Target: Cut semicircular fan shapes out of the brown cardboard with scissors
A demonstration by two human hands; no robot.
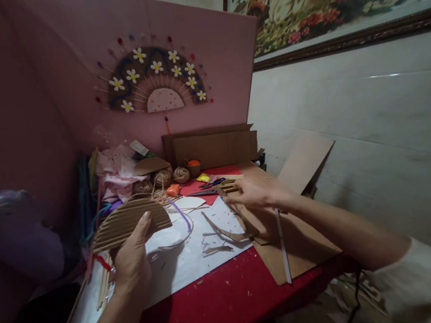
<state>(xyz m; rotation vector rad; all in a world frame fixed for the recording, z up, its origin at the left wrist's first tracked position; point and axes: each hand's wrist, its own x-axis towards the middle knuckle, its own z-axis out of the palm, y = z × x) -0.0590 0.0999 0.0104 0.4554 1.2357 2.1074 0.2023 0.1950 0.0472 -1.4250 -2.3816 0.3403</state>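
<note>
My left hand (130, 259) grips a fan-shaped piece of corrugated cardboard (129, 221), thumb on its lower edge, held above the white paper sheet (182, 259). My right hand (255, 190) reaches over the brown cardboard sheets (297, 241) toward a small stack of cardboard strips (228, 185) near the scissors (209, 187); whether it grips anything I cannot tell. A curved cardboard offcut (224, 231) lies on the paper between my hands.
Twine balls (171, 176), an orange-topped pot (194, 167), crumpled pink paper (117, 171) and upright cardboard (213, 148) crowd the back. Wooden sticks (104, 285) lie at the left. A decorated fan (154, 81) hangs on the pink board. A white stick (282, 243) rests on the cardboard.
</note>
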